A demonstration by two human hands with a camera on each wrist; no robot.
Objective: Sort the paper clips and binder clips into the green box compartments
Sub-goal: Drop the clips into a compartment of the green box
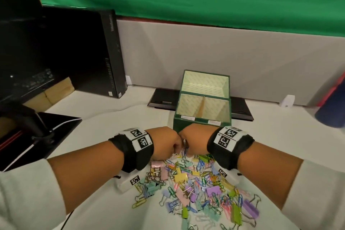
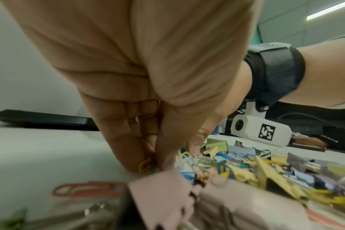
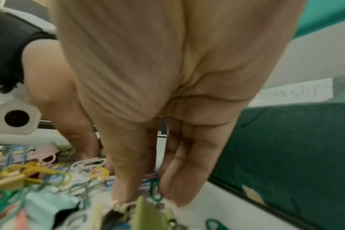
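A heap of coloured paper clips and binder clips (image 1: 196,183) lies on the white table in front of the green box (image 1: 186,127), whose two front compartments stand open. Both hands meet at the heap's far edge, just before the box. My left hand (image 1: 176,150) pinches a yellow paper clip (image 2: 145,165) between thumb and fingertips (image 2: 128,158) at table level. My right hand (image 3: 148,199) has thumb and fingers pointing down around a green paper clip (image 3: 155,190), pinching it. The box's dark green wall (image 3: 286,147) stands right beside that hand, with a paper label (image 3: 291,91) above.
A black computer tower (image 1: 97,52) stands at the back left, with a black folder (image 1: 46,136) nearer on the left. A flat black device (image 1: 162,100) lies behind the box. A small white object (image 1: 287,101) and a dark blue object (image 1: 332,112) sit at the right.
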